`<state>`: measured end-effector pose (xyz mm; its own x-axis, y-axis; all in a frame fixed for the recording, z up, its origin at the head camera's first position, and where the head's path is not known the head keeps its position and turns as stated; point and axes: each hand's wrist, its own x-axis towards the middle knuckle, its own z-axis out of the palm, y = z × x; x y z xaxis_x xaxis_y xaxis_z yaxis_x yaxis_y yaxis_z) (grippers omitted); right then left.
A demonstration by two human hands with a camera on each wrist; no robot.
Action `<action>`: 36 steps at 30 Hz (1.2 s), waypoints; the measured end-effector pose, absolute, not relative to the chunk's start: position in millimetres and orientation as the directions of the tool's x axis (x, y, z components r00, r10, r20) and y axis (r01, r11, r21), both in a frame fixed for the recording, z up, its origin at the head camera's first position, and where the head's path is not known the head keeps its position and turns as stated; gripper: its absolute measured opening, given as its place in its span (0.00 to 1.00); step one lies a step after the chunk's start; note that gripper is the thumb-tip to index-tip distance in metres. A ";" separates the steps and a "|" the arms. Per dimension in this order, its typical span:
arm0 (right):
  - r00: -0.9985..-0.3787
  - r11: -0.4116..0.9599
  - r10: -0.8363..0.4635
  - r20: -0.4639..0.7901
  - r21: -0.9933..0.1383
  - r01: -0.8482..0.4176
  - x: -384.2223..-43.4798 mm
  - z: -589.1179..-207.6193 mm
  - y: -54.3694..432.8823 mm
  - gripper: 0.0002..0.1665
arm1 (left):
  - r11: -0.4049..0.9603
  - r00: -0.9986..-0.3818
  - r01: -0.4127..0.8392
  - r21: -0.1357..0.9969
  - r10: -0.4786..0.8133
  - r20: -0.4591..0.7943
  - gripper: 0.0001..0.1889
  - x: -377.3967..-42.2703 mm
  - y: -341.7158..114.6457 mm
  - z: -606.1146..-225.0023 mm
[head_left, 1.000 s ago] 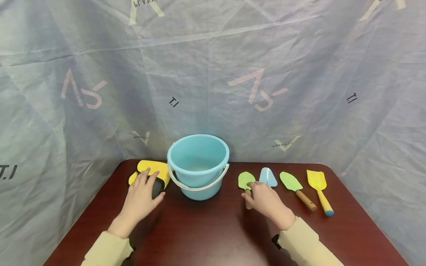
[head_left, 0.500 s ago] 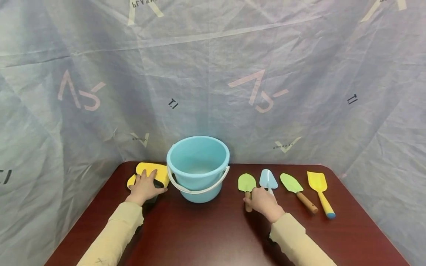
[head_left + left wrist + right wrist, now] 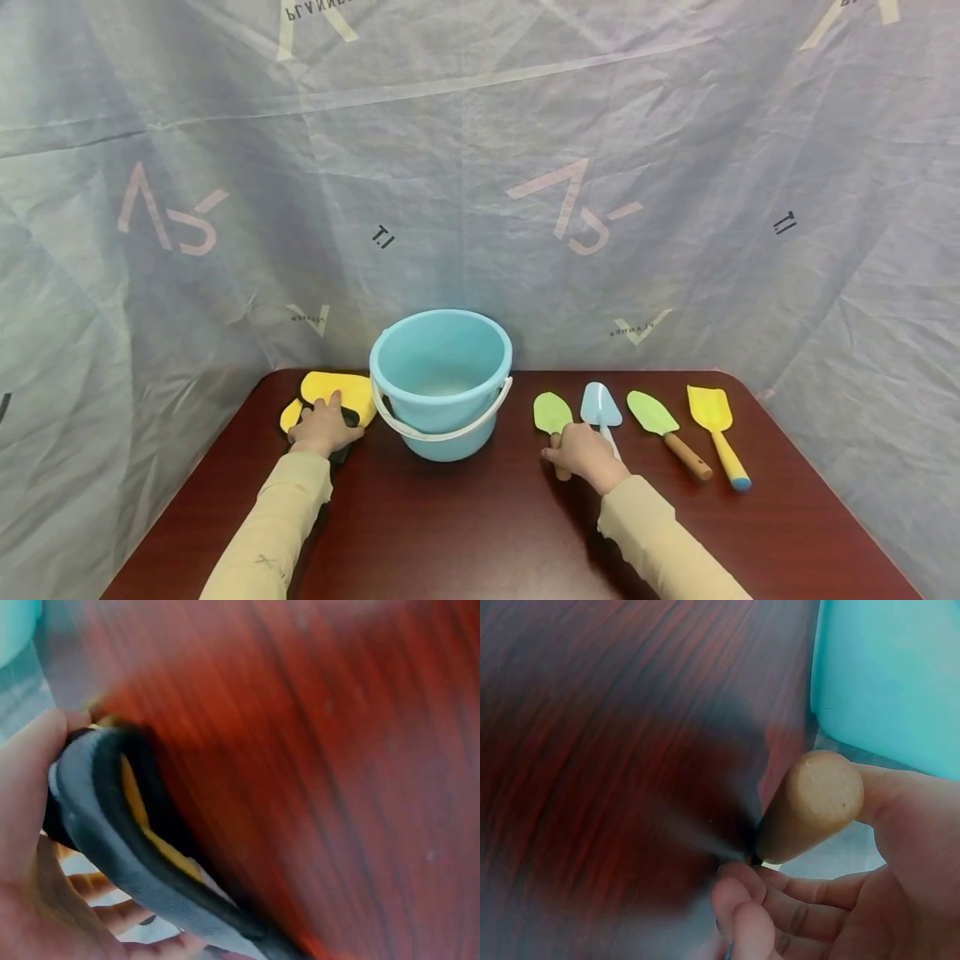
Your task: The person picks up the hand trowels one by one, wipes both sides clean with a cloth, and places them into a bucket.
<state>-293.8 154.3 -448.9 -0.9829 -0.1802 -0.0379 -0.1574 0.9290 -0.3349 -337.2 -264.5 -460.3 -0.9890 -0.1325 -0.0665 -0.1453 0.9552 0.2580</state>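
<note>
At the table's far left lies a yellow glove (image 3: 330,385) with a black cuff. My left hand (image 3: 318,427) reaches over its near end. In the left wrist view the cuff (image 3: 112,825) passes between my thumb and my other fingers, which grip it. A green-bladed trowel (image 3: 552,412) with a wooden handle lies right of the bucket. My right hand (image 3: 585,452) holds its handle. The right wrist view shows the handle's rounded end (image 3: 825,787) between thumb and curled fingers.
Between my hands stands a light blue bucket (image 3: 442,421) with a white bail handle. Right of my right hand are a light blue trowel (image 3: 600,404), a second green trowel (image 3: 652,412) and a yellow shovel (image 3: 710,408). A grey cloth (image 3: 465,208) hangs behind the table.
My left hand has lowered onto the glove and closed on its cuff. My right hand has moved slightly down and left, its fingers curling round the green trowel's handle.
</note>
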 end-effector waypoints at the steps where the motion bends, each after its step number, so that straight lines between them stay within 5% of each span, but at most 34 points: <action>1: -0.983 0.930 -0.181 -0.039 -0.333 -0.158 -294.5 -449.3 154.8 0.26 | 0.957 -0.989 -0.144 0.253 -0.134 -0.057 0.47 -338.7 -265.8 -460.1; 15: -0.988 0.919 -0.148 -0.039 -0.374 -0.123 -298.7 -456.3 159.1 0.24 | 0.988 -0.969 0.007 0.153 -0.031 0.245 0.09 -347.3 -280.5 -467.4; 25: -0.991 0.931 -0.100 -0.084 -0.358 -0.063 -302.0 -450.7 162.1 0.13 | 0.981 -0.968 -0.021 0.195 -0.068 0.243 0.18 -349.6 -288.3 -463.6; 32: -0.990 0.961 -0.027 -0.136 -0.275 0.011 -306.6 -444.3 165.9 0.23 | 0.968 -0.982 -0.039 0.249 -0.084 0.171 0.20 -348.7 -295.6 -456.1; 36: -0.991 0.966 -0.057 -0.119 -0.256 -0.025 -307.6 -439.2 168.7 0.11 | 0.975 -0.978 -0.011 0.223 -0.057 0.200 0.24 -347.2 -300.5 -450.4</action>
<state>-307.6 168.7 -439.2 -0.9912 -0.0573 -0.1190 -0.0251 0.9664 -0.2560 -347.2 -300.5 -450.4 -0.9782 -0.0569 0.1999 -0.0111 0.9747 0.2233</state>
